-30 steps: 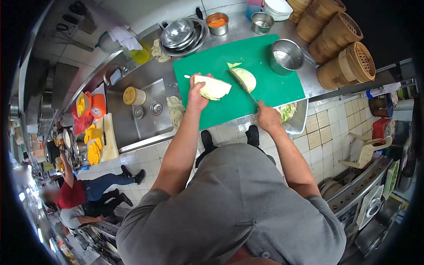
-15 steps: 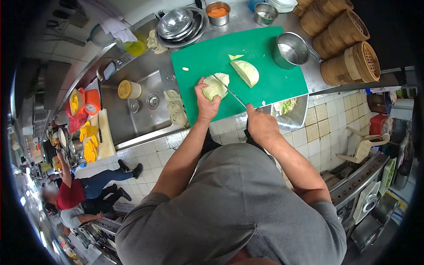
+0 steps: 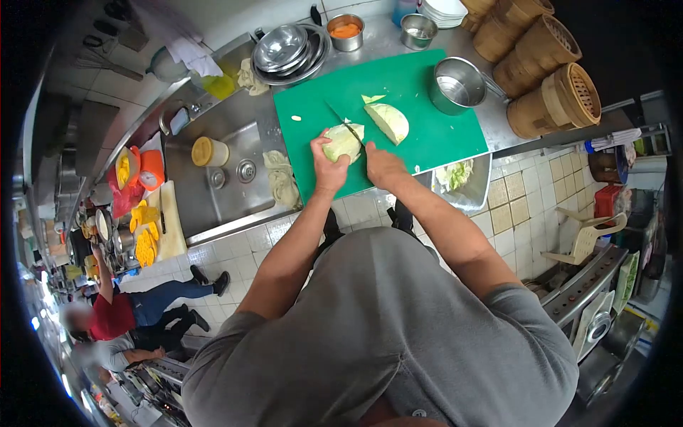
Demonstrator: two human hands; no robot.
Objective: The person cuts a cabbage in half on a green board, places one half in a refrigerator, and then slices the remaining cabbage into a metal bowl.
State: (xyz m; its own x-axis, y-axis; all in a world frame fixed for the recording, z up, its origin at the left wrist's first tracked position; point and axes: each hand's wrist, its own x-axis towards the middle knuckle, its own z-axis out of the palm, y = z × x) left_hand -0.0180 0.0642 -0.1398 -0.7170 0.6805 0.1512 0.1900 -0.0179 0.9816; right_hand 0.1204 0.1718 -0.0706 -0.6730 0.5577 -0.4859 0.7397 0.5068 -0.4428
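On the green cutting board, my left hand is wrapped round a piece of cabbage and presses it to the board. My right hand grips the handle of a knife, closed around it. The blade lies across the right side of that cabbage, its tip pointing up and left past it. To the right rests a cut cabbage wedge. Small leaf scraps lie above the wedge, and a pale bit sits at the board's left.
A steel pot stands on the board's right end, beside stacked bamboo steamers. Below the front edge is a bin with cabbage scraps. The sink lies left; steel bowls stand behind. Two people are at far left.
My right hand has moved forward and left, bringing the knife further across the cabbage. My left hand still holds the cabbage. The view has shifted slightly.
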